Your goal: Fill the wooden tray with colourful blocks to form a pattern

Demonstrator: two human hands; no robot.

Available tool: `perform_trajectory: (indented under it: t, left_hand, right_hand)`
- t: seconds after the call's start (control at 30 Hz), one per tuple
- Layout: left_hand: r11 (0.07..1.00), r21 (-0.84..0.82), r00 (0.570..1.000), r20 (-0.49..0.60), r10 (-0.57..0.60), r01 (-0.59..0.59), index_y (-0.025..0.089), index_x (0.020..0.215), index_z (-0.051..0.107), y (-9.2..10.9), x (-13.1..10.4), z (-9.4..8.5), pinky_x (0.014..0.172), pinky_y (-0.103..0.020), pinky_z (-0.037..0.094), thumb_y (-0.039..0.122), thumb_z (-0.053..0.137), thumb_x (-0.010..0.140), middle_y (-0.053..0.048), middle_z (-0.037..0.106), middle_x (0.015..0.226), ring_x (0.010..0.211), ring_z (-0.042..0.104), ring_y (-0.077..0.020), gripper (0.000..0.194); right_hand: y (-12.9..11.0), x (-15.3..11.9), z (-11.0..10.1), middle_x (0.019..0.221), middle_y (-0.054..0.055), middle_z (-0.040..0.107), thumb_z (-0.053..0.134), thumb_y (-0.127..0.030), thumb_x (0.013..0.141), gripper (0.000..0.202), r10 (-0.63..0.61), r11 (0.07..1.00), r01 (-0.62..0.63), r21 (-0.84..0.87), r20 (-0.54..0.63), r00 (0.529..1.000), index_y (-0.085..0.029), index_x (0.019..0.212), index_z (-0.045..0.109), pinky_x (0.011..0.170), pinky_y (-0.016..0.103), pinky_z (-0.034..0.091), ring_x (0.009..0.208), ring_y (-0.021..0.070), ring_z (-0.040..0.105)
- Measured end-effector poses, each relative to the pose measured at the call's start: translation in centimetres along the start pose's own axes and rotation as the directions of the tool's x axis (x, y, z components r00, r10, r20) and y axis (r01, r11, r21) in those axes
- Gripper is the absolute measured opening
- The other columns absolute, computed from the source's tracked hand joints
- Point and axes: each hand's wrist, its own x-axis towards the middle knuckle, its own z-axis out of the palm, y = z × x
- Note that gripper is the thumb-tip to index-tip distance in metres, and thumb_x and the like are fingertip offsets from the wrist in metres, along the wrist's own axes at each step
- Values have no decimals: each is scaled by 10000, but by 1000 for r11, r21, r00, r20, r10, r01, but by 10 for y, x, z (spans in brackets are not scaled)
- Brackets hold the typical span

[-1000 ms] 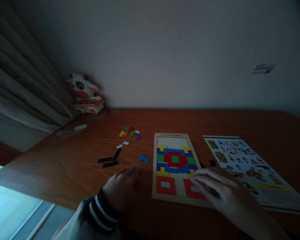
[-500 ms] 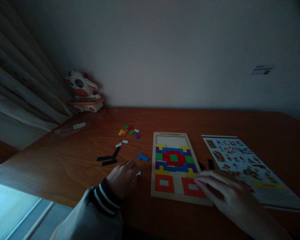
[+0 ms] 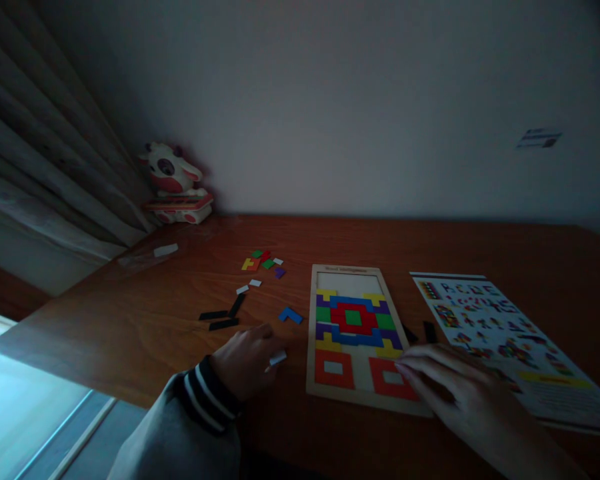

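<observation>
One reddish-brown wooden table (image 3: 130,327) meets a grey wall (image 3: 360,120). Left of the pale wooden puzzle tray (image 3: 347,269), the left hand (image 3: 245,360) pinches a flat white piece (image 3: 279,358); at the tray's right edge, the right hand's (image 3: 450,380) grip is unclear.

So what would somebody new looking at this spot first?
Probably the colourful puzzle board in front of the person, its red ring around a green square. Next, the cow toy at the table's far left, by the curtain. Then the small white piece at the left hand's fingers.
</observation>
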Motion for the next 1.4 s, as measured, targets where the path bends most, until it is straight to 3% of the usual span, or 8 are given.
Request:
perform_trajectory:
  t: [0.17, 0.47, 0.73, 0.9, 1.03, 1.17, 1.33, 1.4]
  left_hand:
    - [999, 1, 997, 69, -41, 41, 205, 1068, 658, 3, 3, -7, 804, -366, 559, 136, 593, 761, -81, 655, 1025, 900, 670, -243, 321]
    - [996, -83, 998, 55, -39, 43, 186, 1020, 624, -1, -2, -2, 817, -373, 547, 174, 601, 719, -81, 650, 1021, 933, 655, -254, 302]
    - [990, -122, 997, -54, 61, -67, 188, 864, 650, -8, -1, 4, 766, -296, 527, 106, 599, 665, -41, 639, 941, 887, 647, -205, 221]
    - [982, -80, 984, -68, 167, -172, 208, 859, 673, -3, 2, -2, 651, -237, 505, 73, 551, 810, -11, 667, 875, 711, 649, -141, 188]
    - [934, -60, 912, -246, 327, -351, 220, 1001, 651, 21, 7, -3, 622, -210, 496, 155, 487, 963, -8, 672, 903, 691, 643, -116, 181]
    - [850, -74, 806, -368, 463, -522, 197, 1067, 585, 53, 12, 5, 561, -192, 478, 233, 451, 1014, -7, 673, 904, 658, 636, -105, 148]
    - [765, 59, 643, -502, 578, -641, 169, 963, 520, 72, 20, 18, 486, -212, 447, 194, 358, 1034, -16, 668, 858, 563, 591, -102, 179]
    - [746, 35, 609, -554, 568, -665, 173, 959, 500, 74, 22, 21, 493, -204, 461, 195, 347, 1039, -22, 677, 900, 577, 602, -94, 174]
  right_hand:
    - [-7, 12, 2, 900, 35, 737, 476, -348, 988, 275, -44, 999, 45, 27, -40, 998, -247, 927, 724, 723, 319, 586, 815, 177, 703]
    - [-19, 22, 9, 922, 34, 738, 492, -300, 981, 240, -68, 998, 69, 12, -32, 997, -252, 936, 723, 771, 343, 577, 846, 186, 698]
    - [-23, 26, 6, 927, 37, 738, 501, -312, 972, 230, -35, 999, 35, 39, 4, 999, -252, 936, 719, 772, 352, 587, 840, 189, 698]
    - [-31, 20, 9, 947, 24, 746, 559, -274, 938, 159, -9, 993, 5, 120, 31, 999, -270, 957, 716, 781, 334, 599, 878, 191, 708]
    - [-56, 13, 19, 944, 23, 755, 582, -258, 918, 142, 69, 956, -68, 286, 5, 998, -267, 1003, 696, 747, 278, 615, 860, 182, 729]
    - [-77, 4, 26, 970, 11, 759, 628, -280, 894, 169, 198, 841, -249, 481, 155, 968, -274, 1061, 650, 755, 212, 608, 860, 160, 739]
    - [-78, 0, 20, 923, -2, 743, 640, -307, 886, 80, 301, 746, -384, 544, 239, 923, -273, 958, 629, 732, 208, 600, 835, 155, 731]
    - [-74, 0, 16, 888, -8, 729, 644, -285, 877, 59, 295, 720, -378, 582, 237, 926, -264, 926, 618, 724, 211, 596, 819, 154, 722]
